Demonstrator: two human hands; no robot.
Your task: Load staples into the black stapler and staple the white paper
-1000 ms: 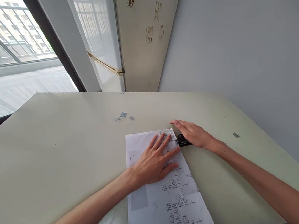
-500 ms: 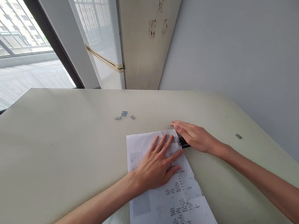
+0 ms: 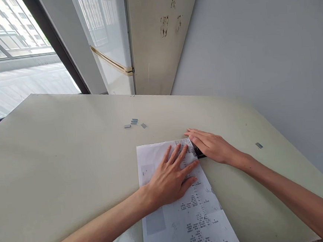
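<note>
My left hand (image 3: pixel 170 180) lies flat with fingers spread on the upper part of the printed paper (image 3: pixel 170 236). The sheets lie on the table, their printed top corner partly under my fingertips. At that corner, my right hand (image 3: pixel 208 143) rests over a black object (image 3: pixel 200 153), likely a stapler, which sticks out beside the paper's right edge. Most of the black object is hidden under my palm. The fingers of my right hand are stretched out and lie close to each other.
Several small grey staple strips (image 3: pixel 134 121) lie beyond the paper on the pale table (image 3: pixel 70 173). Another strip (image 3: pixel 259 145) is at the right. A fridge (image 3: pixel 156 54) stands behind the table, with a window (image 3: pixel 13 47) at the left and a wall (image 3: pixel 250 47) at the right.
The camera view has shifted slightly. Both hands keep almost the same pose on the paper and the black object.
</note>
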